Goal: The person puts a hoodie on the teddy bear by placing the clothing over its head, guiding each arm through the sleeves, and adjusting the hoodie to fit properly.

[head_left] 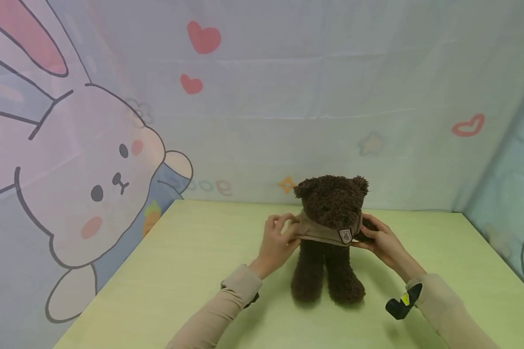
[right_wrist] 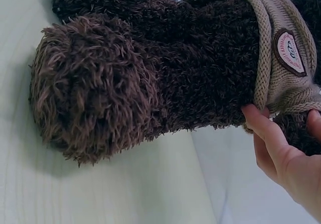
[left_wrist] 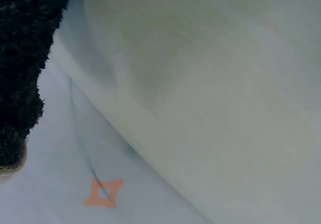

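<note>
A dark brown teddy bear (head_left: 332, 201) stands upright on the table, wearing a beige knitted sweater (head_left: 319, 230) with a shield-shaped patch (head_left: 346, 236). The sweater is bunched high on its chest, so the belly and legs are bare. My left hand (head_left: 274, 248) pinches the sweater at the side on the left. On the other side, my right hand (head_left: 386, 245) holds the sweater edge around the bear's arm. The right wrist view shows those fingers (right_wrist: 271, 133) at the knitted hem. Only dark fur (left_wrist: 20, 58) of the bear appears in the left wrist view; the left hand is outside it.
The light green table (head_left: 209, 232) ends at a cloth backdrop (head_left: 253, 145) just behind the bear. A large printed rabbit (head_left: 105, 174) covers the backdrop's left side. A black strap mount (head_left: 403, 301) is on the right wrist.
</note>
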A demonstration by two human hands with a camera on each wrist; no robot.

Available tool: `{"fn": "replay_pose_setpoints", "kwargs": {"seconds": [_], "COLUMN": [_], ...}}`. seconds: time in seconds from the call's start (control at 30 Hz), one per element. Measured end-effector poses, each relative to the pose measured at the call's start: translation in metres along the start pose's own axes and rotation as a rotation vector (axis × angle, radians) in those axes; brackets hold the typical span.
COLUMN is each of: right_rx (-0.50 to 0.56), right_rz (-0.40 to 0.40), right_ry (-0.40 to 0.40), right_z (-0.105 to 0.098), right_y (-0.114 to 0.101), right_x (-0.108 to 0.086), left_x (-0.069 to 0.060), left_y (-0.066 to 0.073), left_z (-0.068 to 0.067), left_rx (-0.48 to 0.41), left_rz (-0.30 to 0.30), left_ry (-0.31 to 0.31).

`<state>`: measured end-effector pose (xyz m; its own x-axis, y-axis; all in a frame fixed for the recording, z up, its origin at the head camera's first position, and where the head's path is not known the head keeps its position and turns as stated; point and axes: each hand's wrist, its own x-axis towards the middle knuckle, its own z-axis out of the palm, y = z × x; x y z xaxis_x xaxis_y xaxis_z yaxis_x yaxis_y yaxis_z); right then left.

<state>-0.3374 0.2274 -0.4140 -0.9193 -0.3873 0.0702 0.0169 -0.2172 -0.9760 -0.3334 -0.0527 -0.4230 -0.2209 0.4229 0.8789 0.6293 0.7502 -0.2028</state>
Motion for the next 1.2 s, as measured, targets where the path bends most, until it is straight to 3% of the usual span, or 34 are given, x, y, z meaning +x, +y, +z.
{"fn": "replay_pose_setpoints", "kwargs": {"seconds": [0.1, 0.2, 0.4, 0.57, 0.67, 0.73, 0.8, 0.93, 1.1, 1.2], "right_rx": [-0.003, -0.013, -0.01, 0.007, 0.007, 0.027, 0.047, 0.072, 0.054, 0.068], "right_rz": [0.005, 0.003, -0.005, -0.022, -0.031, -0.03, -0.031, -0.039, -0.042, -0.041], "right_ry": [0.006, 0.012, 0.017, 0.024, 0.043, 0.054, 0.057, 0.052, 0.069, 0.072], "right_z": [0.0, 0.0, -0.001, -0.003, -0.004, -0.004, -0.004, -0.002, -0.001, -0.001], "right_y": [-0.001, 0.0, 0.002, 0.004, 0.005, 0.006, 0.006, 0.007, 0.007, 0.007], "right_x": [0.0, 0.0, -0.002, -0.005, -0.006, -0.007, -0.007, -0.006, -0.006, -0.007], "left_x": [0.0, -0.001, -0.008, -0.011, -0.014, -0.016, -0.017, -0.017, -0.016, -0.014], "left_y": [-0.003, -0.006, -0.006, -0.006, -0.009, -0.011, -0.013, -0.016, -0.012, -0.007], "left_z": [0.001, 0.001, 0.002, -0.001, -0.001, 0.0, 0.002, 0.004, 0.009, 0.01], "left_rx": [0.096, 0.155, 0.242, 0.234, 0.208, 0.221, 0.261, 0.342, 0.391, 0.41], "left_rz": [0.187, 0.252, 0.2, 0.13, 0.14, 0.17, 0.205, 0.245, 0.231, 0.183], "left_ry": [0.054, 0.074, 0.009, -0.149, -0.274, -0.316, -0.31, -0.203, -0.155, -0.139]}}
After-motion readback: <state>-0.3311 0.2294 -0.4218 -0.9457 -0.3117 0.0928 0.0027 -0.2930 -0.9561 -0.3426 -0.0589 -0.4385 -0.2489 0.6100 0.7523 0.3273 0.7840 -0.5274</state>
